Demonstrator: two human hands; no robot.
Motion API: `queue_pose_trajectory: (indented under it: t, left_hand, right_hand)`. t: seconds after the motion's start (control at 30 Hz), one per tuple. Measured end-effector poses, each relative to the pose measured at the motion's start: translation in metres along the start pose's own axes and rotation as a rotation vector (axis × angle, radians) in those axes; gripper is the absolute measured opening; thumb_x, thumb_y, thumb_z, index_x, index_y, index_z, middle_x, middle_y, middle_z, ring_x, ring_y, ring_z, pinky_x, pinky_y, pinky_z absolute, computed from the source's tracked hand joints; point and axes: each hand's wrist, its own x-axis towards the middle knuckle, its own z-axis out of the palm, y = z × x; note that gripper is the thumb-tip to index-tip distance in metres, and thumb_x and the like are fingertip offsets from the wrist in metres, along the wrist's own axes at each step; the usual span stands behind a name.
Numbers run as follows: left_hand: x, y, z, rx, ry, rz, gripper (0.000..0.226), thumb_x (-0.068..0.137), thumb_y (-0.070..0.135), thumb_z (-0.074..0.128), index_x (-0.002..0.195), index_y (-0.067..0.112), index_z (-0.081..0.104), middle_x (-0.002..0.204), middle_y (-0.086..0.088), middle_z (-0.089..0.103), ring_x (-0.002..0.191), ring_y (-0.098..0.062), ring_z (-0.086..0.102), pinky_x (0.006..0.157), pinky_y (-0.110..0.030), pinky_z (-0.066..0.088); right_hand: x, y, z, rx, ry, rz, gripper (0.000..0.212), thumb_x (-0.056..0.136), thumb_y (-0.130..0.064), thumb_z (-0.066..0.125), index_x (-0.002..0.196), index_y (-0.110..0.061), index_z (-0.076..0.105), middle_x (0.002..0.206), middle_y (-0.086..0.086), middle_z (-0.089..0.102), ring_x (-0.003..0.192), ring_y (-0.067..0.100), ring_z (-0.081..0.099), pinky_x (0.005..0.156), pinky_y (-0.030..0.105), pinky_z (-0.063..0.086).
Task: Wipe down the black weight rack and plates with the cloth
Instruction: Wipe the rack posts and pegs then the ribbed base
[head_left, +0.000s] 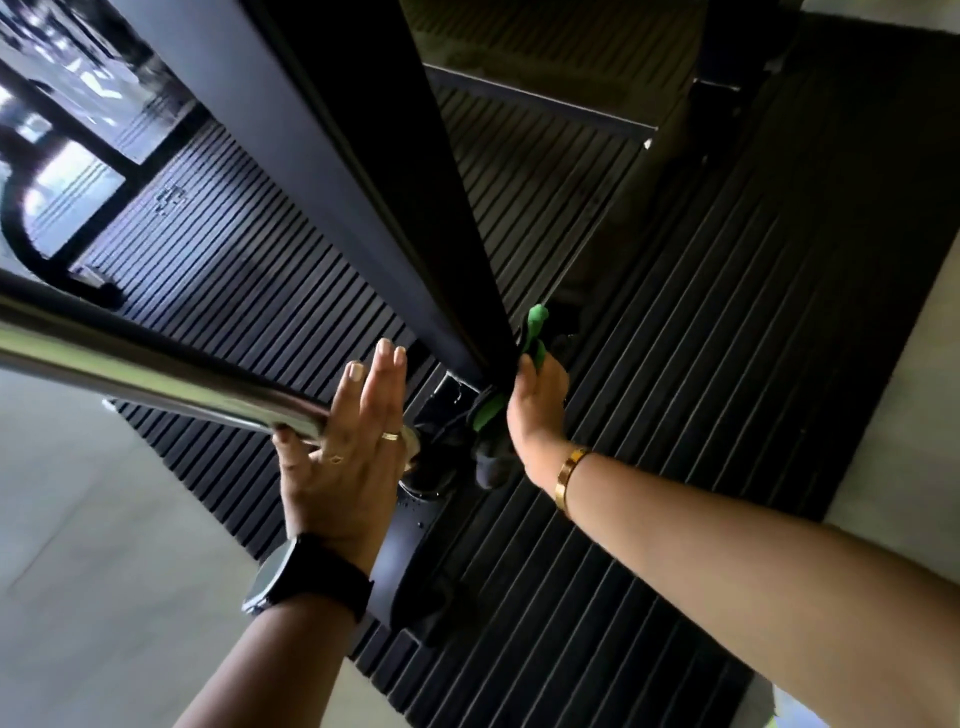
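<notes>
Left hand (353, 441) released: fingers straight, lying flat on chrome bar (156, 369). Right hand (540, 410) grasps green cloth (535, 322), pressed low on black rack upright (363, 156). Its fingers are hidden behind the post. Upright's top cut off.

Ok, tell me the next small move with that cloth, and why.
Probably slide the right hand with the green cloth up the black upright: the cloth sits pressed at the post's foot, just above the ribbed mat, so little lies below it. The left hand, fingers straight, rests on the chrome bar and could stay there as a brace.
</notes>
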Motion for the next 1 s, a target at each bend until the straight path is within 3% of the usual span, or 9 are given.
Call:
queue_pose_trajectory:
  t: [0.07,0.17,0.3,0.43,0.53,0.67,0.77,0.83,1.0]
  left_hand:
    - [-0.007,0.004,0.006,-0.024,0.023,0.023,0.074,0.092,0.046,0.053,0.154,0.015,0.026,0.161,-0.003,0.008,0.148,-0.032,-0.017,0.111,-0.062,-0.018]
    - [-0.016,0.001,0.013,-0.035,0.03,0.078,0.082,0.083,0.044,0.066,0.152,0.016,0.03,0.16,-0.001,0.017,0.149,-0.028,-0.015,0.113,-0.058,-0.017]
    - [-0.017,0.0,0.013,-0.064,0.016,0.103,0.084,0.079,0.034,0.069,0.152,0.012,0.031,0.16,-0.002,0.016,0.149,-0.025,-0.011,0.114,-0.056,-0.019]
    - [-0.02,0.001,0.006,-0.107,0.006,0.087,0.069,0.088,0.028,0.054,0.151,0.01,0.032,0.161,-0.003,0.012,0.149,-0.023,-0.012,0.116,-0.051,-0.016]
    - [-0.029,-0.003,0.004,-0.178,0.018,0.061,0.057,0.099,0.034,0.037,0.151,0.01,0.032,0.161,-0.002,0.017,0.15,-0.017,-0.008,0.119,-0.043,-0.013]
    - [-0.032,-0.006,-0.007,-0.263,-0.032,0.05,0.055,0.103,0.031,0.027,0.153,0.006,0.025,0.162,-0.005,0.014,0.15,-0.017,-0.003,0.12,-0.04,-0.011]
    - [-0.033,-0.013,-0.019,-0.313,-0.054,0.037,0.057,0.102,0.031,0.034,0.152,0.006,0.026,0.161,-0.006,0.021,0.146,-0.015,0.017,0.121,-0.039,-0.008]
    - [-0.031,-0.023,-0.028,-0.335,-0.047,0.017,0.058,0.1,0.032,0.037,0.151,0.006,0.029,0.159,-0.005,0.025,0.146,-0.014,0.017,0.121,-0.039,-0.007]
    - [-0.009,-0.065,-0.058,-0.35,-0.045,-0.08,0.055,0.099,0.03,0.034,0.149,0.007,0.035,0.157,-0.002,0.031,0.145,-0.013,0.016,0.121,-0.038,-0.005]
  right_hand:
    - [0.03,0.03,0.001,0.098,-0.081,0.351,0.071,0.071,-0.072,0.042,0.12,-0.023,0.06,0.131,0.012,0.054,0.109,0.03,0.057,0.097,0.046,0.047]
    - [0.041,0.036,0.004,0.213,-0.138,0.546,0.081,0.053,-0.083,0.05,0.122,-0.042,0.055,0.133,0.002,0.053,0.111,0.031,0.058,0.1,0.054,0.043]
    - [0.003,-0.013,0.001,0.386,-0.125,0.527,0.078,0.056,-0.069,0.052,0.128,-0.04,0.051,0.133,0.0,0.048,0.113,0.03,0.057,0.097,0.053,0.047]
    - [0.03,0.023,-0.001,0.293,-0.214,0.604,0.074,0.061,-0.069,0.052,0.13,-0.042,0.051,0.132,0.0,0.058,0.111,0.028,0.061,0.095,0.053,0.048]
    - [0.018,-0.014,-0.023,0.218,-0.313,0.737,0.052,0.089,-0.058,0.044,0.126,-0.024,0.057,0.119,0.006,0.067,0.106,0.025,0.065,0.091,0.043,0.053]
    - [0.003,-0.036,-0.026,0.378,-0.272,0.733,0.042,0.1,-0.039,0.038,0.128,-0.013,0.055,0.126,0.01,0.063,0.113,0.027,0.061,0.088,0.039,0.052]
    - [-0.026,-0.052,-0.017,0.448,-0.232,0.669,0.039,0.097,-0.034,0.045,0.133,-0.021,0.046,0.127,0.006,0.06,0.112,0.025,0.06,0.083,0.036,0.053]
    - [-0.043,-0.067,-0.016,0.412,-0.222,0.559,0.037,0.093,-0.032,0.048,0.129,-0.027,0.041,0.128,0.005,0.056,0.112,0.027,0.058,0.089,0.04,0.05]
    - [-0.076,-0.132,-0.034,0.34,-0.272,0.173,0.021,0.089,-0.015,0.053,0.092,-0.034,0.047,0.125,0.016,0.051,0.105,0.031,0.059,0.089,0.048,0.054]
